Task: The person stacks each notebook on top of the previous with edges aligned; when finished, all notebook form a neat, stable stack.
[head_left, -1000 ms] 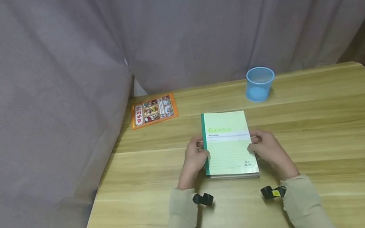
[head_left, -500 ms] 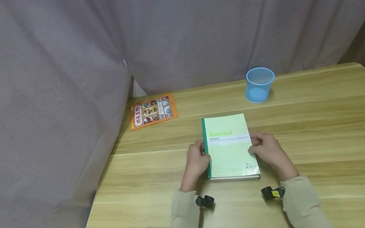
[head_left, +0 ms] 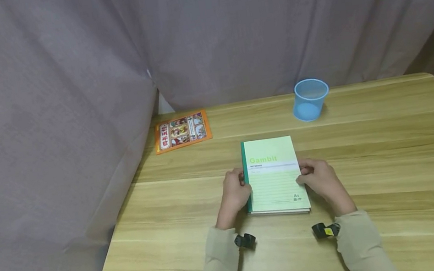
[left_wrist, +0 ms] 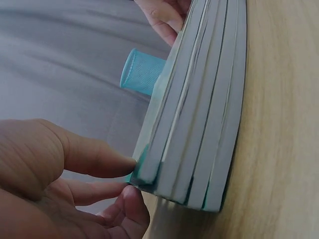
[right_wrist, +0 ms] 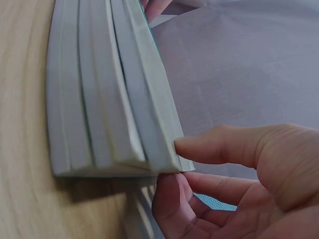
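A pale green notebook (head_left: pixel 275 183) with a dark green spine lies on top of a stack of notebooks (left_wrist: pixel 204 114) on the table. My left hand (head_left: pixel 234 193) pinches it at the spine side, thumb on the cover. At the opposite edge, my right hand (head_left: pixel 323 180) pinches it likewise, thumb on top and fingers curled at the side. In both wrist views the page edges of several notebooks (right_wrist: pixel 89 99) show beneath, roughly lined up. From above, the top notebook hides most of the stack.
An orange picture booklet (head_left: pixel 182 131) lies at the back left of the wooden table (head_left: pixel 392 166). A blue mesh pen holder (head_left: pixel 309 101) stands near the back edge, right of the notebooks. Grey curtains (head_left: pixel 227 32) hang behind and to the left.
The top notebook has come slightly towards me and down onto the stack, both hands moving with it. Over the last half second hardly anything has shifted.
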Available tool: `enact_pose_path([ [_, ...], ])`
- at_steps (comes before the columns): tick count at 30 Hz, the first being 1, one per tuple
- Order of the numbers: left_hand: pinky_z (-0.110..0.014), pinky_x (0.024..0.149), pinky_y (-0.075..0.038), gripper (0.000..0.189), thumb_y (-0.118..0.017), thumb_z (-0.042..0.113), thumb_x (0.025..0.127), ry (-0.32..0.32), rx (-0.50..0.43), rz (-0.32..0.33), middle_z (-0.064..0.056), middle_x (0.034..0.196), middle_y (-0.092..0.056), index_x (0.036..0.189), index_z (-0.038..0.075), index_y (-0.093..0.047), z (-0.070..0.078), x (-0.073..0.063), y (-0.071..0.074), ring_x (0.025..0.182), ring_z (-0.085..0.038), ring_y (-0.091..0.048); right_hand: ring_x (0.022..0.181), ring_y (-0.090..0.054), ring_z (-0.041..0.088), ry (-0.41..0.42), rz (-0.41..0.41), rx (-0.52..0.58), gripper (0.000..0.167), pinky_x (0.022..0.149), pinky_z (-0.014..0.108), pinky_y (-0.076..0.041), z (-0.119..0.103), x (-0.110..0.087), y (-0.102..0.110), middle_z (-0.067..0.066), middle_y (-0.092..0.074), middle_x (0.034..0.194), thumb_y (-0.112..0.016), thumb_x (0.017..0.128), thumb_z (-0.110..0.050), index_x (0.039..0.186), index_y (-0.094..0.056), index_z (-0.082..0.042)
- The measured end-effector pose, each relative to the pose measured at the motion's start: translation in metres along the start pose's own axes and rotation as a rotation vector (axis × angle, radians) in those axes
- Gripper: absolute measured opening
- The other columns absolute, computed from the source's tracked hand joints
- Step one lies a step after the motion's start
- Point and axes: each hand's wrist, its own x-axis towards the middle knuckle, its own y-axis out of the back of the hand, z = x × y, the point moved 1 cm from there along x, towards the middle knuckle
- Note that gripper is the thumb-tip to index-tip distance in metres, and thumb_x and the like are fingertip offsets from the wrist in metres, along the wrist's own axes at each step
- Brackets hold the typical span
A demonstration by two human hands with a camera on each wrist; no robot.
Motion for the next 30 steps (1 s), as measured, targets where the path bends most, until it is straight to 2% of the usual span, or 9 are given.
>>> enact_pose_path([
  [10, -0.025, 0.068, -0.047, 0.048, -0.058, -0.016, 0.082, 0.018, -0.025, -0.016, -0.012, 0.103, -0.056, 0.131, -0.013, -0.057, -0.0021, -0.0029, 0.0013, 0.079, -0.016, -0.051, 0.093, -0.055, 0.029, -0.007, -0.009, 0.001, 0.050, 0.067, 0.027, -0.047, 0.0025, -0.0046, -0.0004, 0.017, -0.061, 0.099, -0.068, 0.084, 0.002, 0.130, -0.057, 0.015],
  [30, -0.024, 0.067, -0.046, 0.047, -0.056, -0.019, 0.081, -0.028, -0.027, -0.002, -0.012, 0.099, -0.056, 0.128, -0.014, -0.059, -0.0036, -0.0050, 0.0025, 0.081, -0.019, -0.053, 0.091, -0.055, 0.029, -0.009, -0.016, -0.013, 0.049, 0.067, 0.028, -0.048, -0.0029, -0.0074, -0.0030, 0.018, -0.060, 0.099, -0.068, 0.084, 0.003, 0.129, -0.056, 0.017],
])
